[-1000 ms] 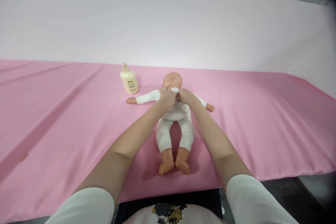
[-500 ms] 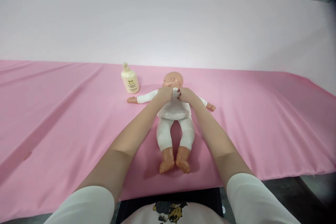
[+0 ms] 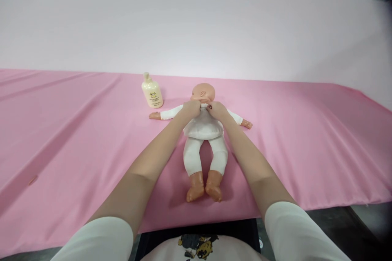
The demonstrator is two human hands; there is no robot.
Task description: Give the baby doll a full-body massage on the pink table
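A: "The left hand (image 3: 191,109) and right hand (image 3: 217,110) are working at the neckline (image 3: 204,105), I'm judging, both curling nearly closed, apparently pinching the soft-looking white shirt (image 3: 204,126)."
B: "And the doll (image 3: 192,153)?"
A: "It's lying on the smooth pink cloth (image 3: 92,142), rounded head (image 3: 203,90) shining."
B: "The next move?"
A: "It's calling for even, gentle pressure, I'm thinking. A glossy cream bottle (image 3: 152,94) is standing near one sleeved arm (image 3: 170,113)."
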